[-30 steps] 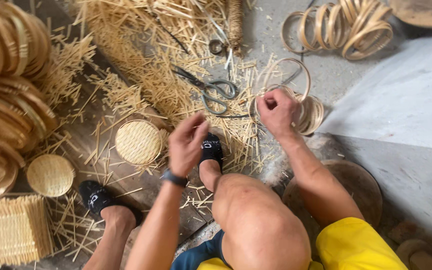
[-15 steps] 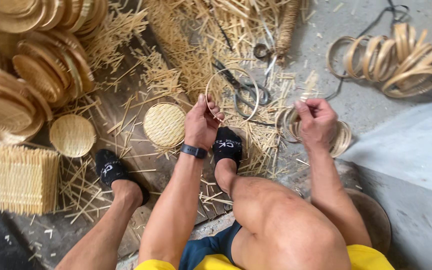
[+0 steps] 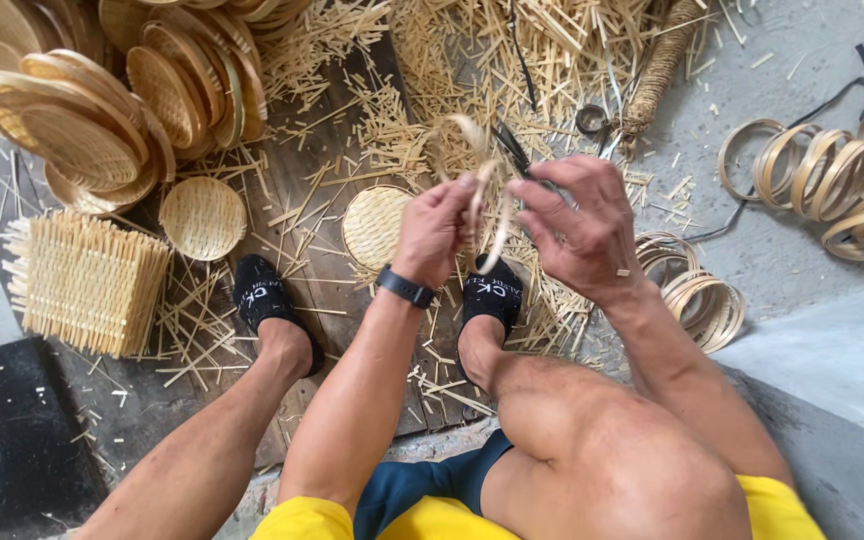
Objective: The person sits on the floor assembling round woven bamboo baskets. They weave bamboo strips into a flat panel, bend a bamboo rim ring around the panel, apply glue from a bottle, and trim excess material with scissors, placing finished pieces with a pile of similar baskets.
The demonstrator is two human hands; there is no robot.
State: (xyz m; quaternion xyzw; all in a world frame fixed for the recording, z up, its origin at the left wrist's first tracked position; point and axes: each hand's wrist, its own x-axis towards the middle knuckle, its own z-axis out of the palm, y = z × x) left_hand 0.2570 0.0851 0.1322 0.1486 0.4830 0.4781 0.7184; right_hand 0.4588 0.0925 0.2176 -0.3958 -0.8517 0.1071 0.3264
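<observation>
1. The person is sitting over a dark wooden board [image 3: 322, 250] littered with straw offcuts, and both hands are raised above it, working a thin bamboo strip [image 3: 487, 205] bent into a loop.
2. The left hand [image 3: 432, 230] is pinching the strip between thumb and fingertips, pressed together on it. It is wearing a dark wristband [image 3: 404, 288].
3. The right hand [image 3: 577, 225] is just beside the left, fingers curled and closing on the other part of the same strip. The exact contact is partly hidden by the knuckles.
4. The strip is sitting between the two hands, so neither is nearer. Its loop is arching up and away from the person, toward the far edge of the board, while a loose end is hanging down between the hands toward the right foot [image 3: 492, 295]. The long axis is running roughly away-and-back, not side to side.
5. A small round woven disc [image 3: 377, 225] is lying on the board just left of the left hand, and a second one [image 3: 202, 215] is farther left.
6. A stack of woven trays [image 3: 92, 110] is leaning beyond the board's left corner, and a square woven mat pile [image 3: 87, 280] is lying left of it.
7. Coiled bamboo hoops [image 3: 697, 295] are resting right of the board, near the right wrist, with more hoops [image 3: 842, 185] farther right.
8. Scissors [image 3: 512, 150] are lying beyond the hands, partly hidden.
</observation>
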